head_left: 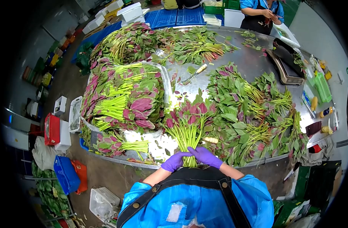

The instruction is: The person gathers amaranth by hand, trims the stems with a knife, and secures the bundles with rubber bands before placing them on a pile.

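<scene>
While the left grip (176, 161) and right grip (206, 156) clasped one bundle of leafy stems (187, 133) at the near edge of the surface (250, 57), one bottle (326, 112), its label too small to read, lay rightward.

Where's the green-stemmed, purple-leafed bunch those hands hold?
In the head view, that bunch is just below centre, between the purple-gloved left hand and right hand, by the near edge of the metal table.

Leaves (192, 109) green splashed with magenta (stems (184, 133) lime); sleeves (255, 190) blue.
</scene>
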`<state>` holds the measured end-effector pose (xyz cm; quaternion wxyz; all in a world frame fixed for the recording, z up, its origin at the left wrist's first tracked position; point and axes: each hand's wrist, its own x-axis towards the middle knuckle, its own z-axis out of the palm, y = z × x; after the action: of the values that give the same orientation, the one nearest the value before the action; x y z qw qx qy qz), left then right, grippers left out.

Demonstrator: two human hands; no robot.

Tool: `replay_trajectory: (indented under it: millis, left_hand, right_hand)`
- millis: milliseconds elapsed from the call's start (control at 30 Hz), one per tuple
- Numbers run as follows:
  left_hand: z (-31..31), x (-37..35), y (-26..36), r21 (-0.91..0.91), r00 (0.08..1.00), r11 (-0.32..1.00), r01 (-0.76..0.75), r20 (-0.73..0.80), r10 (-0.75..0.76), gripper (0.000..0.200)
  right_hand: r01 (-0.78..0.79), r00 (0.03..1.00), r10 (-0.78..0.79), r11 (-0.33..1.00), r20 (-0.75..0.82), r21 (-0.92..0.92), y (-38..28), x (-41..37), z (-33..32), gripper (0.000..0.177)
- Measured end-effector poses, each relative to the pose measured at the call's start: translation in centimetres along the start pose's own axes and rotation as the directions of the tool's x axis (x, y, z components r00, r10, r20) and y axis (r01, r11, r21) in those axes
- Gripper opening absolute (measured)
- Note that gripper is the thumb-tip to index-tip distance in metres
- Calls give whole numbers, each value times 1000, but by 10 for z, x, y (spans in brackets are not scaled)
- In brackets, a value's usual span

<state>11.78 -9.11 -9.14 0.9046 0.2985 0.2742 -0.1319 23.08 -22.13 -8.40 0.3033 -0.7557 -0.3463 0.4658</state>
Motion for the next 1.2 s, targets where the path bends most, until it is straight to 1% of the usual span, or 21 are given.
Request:
replay_trajectory:
  millis: [67,167,200,233,300,433,467,500,533,600,633,700,767,833,900,967,1000,1033,1100,1167,1200]
  left_hand:
    - [-4,0,-2,-42,999,999,-20,34,22,37]
    - [-20,3,1,-208,995,973,98,41,-92,42]
    - [-34,7,-4,-233,994,966,113,34,-108,41]
    - [-34,6,-2,-236,994,965,111,32,-106,41]
    - [-30,5,3,-249,995,966,64,94,-42,39]
    - [-34,11,-2,-234,996,969,83,63,-70,36]
    - [-36,12,-5,-234,995,968,85,63,-72,36]
    - [-37,13,-6,-225,996,970,87,37,-81,37]
    - [-36,13,-7,-215,996,973,90,12,-89,39]
    - [-31,10,-5,-208,997,975,80,-5,-83,37]
    - [-28,10,-4,-204,997,977,66,-22,-72,35]
    - [-26,13,-6,-216,999,976,30,-29,-37,34]
    - [-28,11,-7,-237,999,972,-7,-43,-4,33]
    - [-24,5,-4,-165,999,986,27,-35,-33,34]
    - [-22,7,-6,-153,999,988,33,-31,-38,35]
    - [-15,13,-8,-72,995,996,-59,-88,53,34]
    - [-8,14,-7,-76,993,994,-82,-95,75,35]
    - [-9,15,-8,-78,993,994,-82,-93,75,35]
    - [-15,14,-9,-208,1000,978,20,-18,-24,35]
    - [-18,12,-8,-232,1000,973,19,-8,-22,37]
    - [-20,11,-8,-220,998,975,1,-67,-17,37]
  right_hand:
    - [-168,981,125,930,148,328,5,-5,-2,60]
    - [-247,960,168,886,225,393,23,-11,-8,59]
    - [-149,962,97,970,256,192,30,-13,-18,55]
    - [-149,961,97,970,260,190,43,-15,-21,55]
    - [19,939,120,917,321,-399,55,-17,-25,50]
    - [69,971,66,844,232,-531,33,-27,-42,40]
    - [101,988,-136,928,-74,-360,28,-20,-40,40]
    - [194,878,-258,962,-403,-194,23,-12,-37,47]
    - [193,877,-257,962,-405,-193,18,-2,-35,47]
    - [75,901,34,970,-433,233,16,22,-28,61]
    - [78,900,32,969,-435,233,22,29,-23,61]
    - [51,986,91,634,-140,771,27,36,-10,65]
    - [156,964,41,712,-262,685,25,25,0,53]
    - [159,886,-77,977,-457,145,25,10,0,47]
    - [149,856,-66,981,-513,121,26,9,6,37]
    - [306,772,-60,908,-633,287,33,19,15,33]
    - [283,731,-179,958,-659,54,25,17,14,22]
    - [282,731,-179,958,-659,52,15,12,11,22]
    - [270,793,-372,924,-483,-270,-3,3,4,16]
    - [329,844,-333,941,-421,-86,0,1,-3,18]
    - [281,878,-157,933,-451,223,4,1,-4,21]
